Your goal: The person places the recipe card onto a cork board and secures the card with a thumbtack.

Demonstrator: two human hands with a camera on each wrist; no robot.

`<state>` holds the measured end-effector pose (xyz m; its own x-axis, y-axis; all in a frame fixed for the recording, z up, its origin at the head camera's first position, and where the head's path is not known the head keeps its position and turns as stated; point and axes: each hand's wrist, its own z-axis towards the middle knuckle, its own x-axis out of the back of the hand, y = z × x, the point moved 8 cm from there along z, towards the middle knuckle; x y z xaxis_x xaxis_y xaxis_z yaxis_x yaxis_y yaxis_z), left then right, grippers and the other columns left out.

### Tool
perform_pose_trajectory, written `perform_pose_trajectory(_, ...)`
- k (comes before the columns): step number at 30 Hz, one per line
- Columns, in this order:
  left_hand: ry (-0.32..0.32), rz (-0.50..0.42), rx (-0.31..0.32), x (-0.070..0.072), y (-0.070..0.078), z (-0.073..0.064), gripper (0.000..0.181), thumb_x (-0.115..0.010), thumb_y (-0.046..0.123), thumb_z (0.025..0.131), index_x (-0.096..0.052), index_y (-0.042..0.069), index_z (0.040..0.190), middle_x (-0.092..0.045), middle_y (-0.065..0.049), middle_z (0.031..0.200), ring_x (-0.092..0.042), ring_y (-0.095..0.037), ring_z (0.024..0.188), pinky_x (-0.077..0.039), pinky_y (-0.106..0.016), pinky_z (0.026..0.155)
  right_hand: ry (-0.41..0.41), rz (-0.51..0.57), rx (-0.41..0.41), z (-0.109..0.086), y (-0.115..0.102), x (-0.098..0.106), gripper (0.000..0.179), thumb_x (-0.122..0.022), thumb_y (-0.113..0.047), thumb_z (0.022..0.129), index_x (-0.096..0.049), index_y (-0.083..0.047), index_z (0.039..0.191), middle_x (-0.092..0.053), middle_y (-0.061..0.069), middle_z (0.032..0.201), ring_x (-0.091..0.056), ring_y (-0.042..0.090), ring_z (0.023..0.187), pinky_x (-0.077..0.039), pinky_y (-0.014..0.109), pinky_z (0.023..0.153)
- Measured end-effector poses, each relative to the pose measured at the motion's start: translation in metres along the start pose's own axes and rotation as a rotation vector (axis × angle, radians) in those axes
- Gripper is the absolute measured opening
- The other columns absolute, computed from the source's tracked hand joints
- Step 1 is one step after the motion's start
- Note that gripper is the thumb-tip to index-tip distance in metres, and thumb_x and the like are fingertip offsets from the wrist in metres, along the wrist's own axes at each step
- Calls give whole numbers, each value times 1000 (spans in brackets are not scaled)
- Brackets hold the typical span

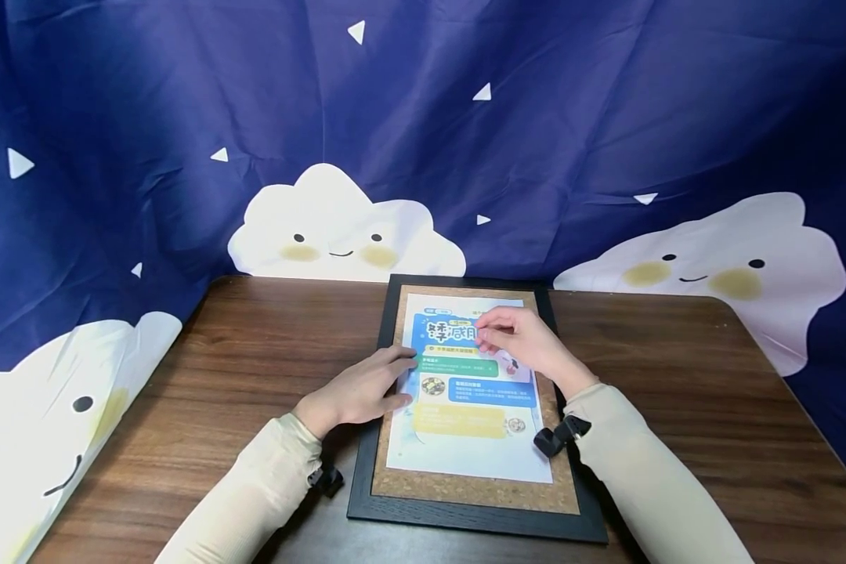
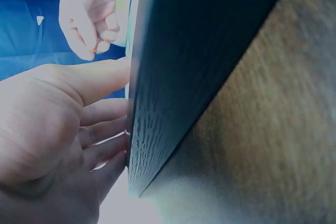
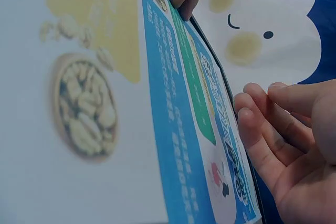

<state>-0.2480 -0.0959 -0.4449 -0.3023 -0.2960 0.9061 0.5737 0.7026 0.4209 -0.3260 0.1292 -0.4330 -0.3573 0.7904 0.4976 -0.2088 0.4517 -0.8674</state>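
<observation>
Printed sheet [image 1: 465, 392] lies on tan, speckled cork [image 1: 475, 492], all of it within a flat black rectangular frame [image 1: 475, 525] on the brown wood-grain table [image 1: 275, 345]. Far left, you have a creased navy backdrop [image 1: 148, 70] with white triangles and rounded clouds. Next, your left sleeve [image 1: 247, 478], cream and softly wrinkled. Your left hand [image 1: 362, 388] is loosely spread across the frame's left side, thumb apart, fingertips at the sheet's left edge. The frame's side shows fine ridged grain in the left wrist view. On the smooth white paper: blue, green and yellow blocks; a printed round bowl [image 3: 85, 107] filled with pale, curved pieces. Your right hand [image 1: 520, 338] hovers over the upper right of the sheet, thumb tip close to the forefinger, other fingers bent; you cannot tell whether anything small is pinched. Rightmost, your other cream sleeve [image 1: 648, 470].
</observation>
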Motion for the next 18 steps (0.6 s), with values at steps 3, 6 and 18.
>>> perform_pose_trajectory(3,-5,17,6,0,0,0,55,-69,23,108,-54,-6,154,-44,-20,167,-43,-36,156,-44,-48,123,0,21,1,5,0,-4,24,-62,-5,109,-72,6,128,-79,21,109,-77,24,91,-63,24,81)
perform_pose_trajectory(6,-5,20,5,1,1,-1,56,-69,23,108,-54,-6,154,-44,-20,167,-44,-35,156,-44,-48,123,-3,27,11,10,-2,-9,24,-60,-4,110,-71,7,129,-79,22,109,-78,25,91,-63,24,81)
perform_pose_trajectory(18,34,-33,-54,-23,-30,9,62,-68,37,108,-53,0,156,-43,-14,169,-44,-33,155,-46,-48,120,16,65,-25,28,-5,-25,21,-62,-4,109,-70,5,127,-81,21,108,-80,21,86,-65,28,80)
